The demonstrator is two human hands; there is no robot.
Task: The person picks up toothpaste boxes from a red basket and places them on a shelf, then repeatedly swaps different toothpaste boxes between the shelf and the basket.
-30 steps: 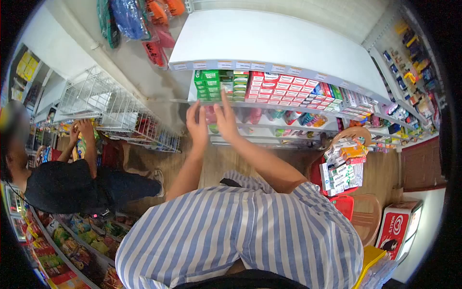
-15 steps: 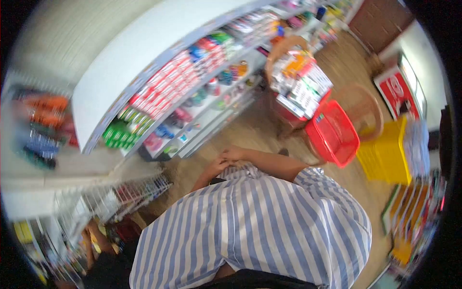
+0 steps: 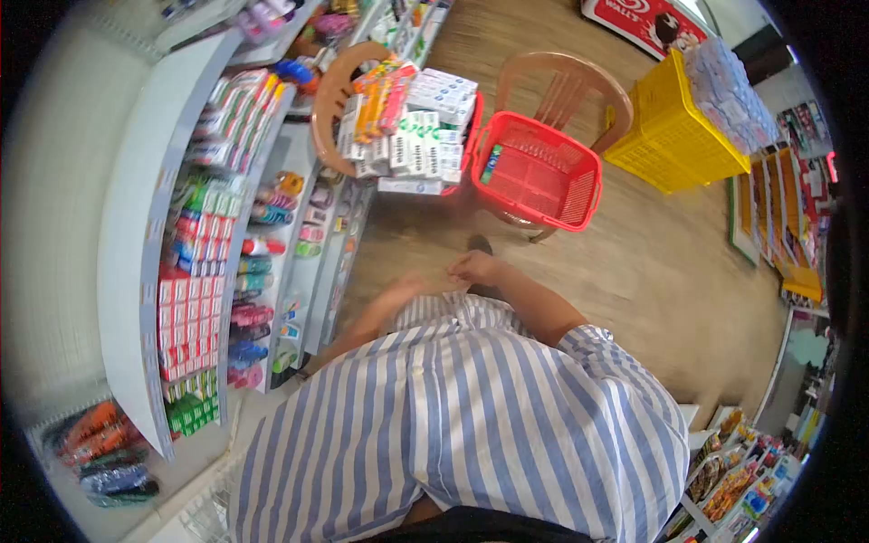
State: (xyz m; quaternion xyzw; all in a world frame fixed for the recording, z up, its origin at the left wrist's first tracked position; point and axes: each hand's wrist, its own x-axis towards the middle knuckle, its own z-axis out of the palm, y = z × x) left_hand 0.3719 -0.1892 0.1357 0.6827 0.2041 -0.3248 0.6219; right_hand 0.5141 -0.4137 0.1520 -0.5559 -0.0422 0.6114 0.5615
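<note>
My left hand [image 3: 405, 290] is in front of my striped shirt, smeared by motion, so its fingers cannot be read. My right hand [image 3: 473, 269] is beside it, a small gap apart, with its fingers curled in and nothing visible in them. Beyond my hands, an open red plastic basket [image 3: 587, 201] rests on a brown plastic chair [image 3: 566, 68]. A small green item [image 3: 491, 165] lies inside it. To its left, piled toothpaste boxes [image 3: 418, 145] fill another red container on a second brown chair [image 3: 323, 113]. Neither hand touches these.
Along my left runs a shelf unit [image 3: 127, 262] holding red and white boxes [image 3: 192, 312] and coloured packs. A yellow crate [image 3: 670, 136] carries wrapped bottles [image 3: 729, 95]. At the back is a red freezer [image 3: 647, 27]. Snack packs [image 3: 729, 489] fill a rack at lower right.
My view has turned right, so the shelves and chairs appear further left. My hands, earlier clasped together, are now apart, the left one moving.
</note>
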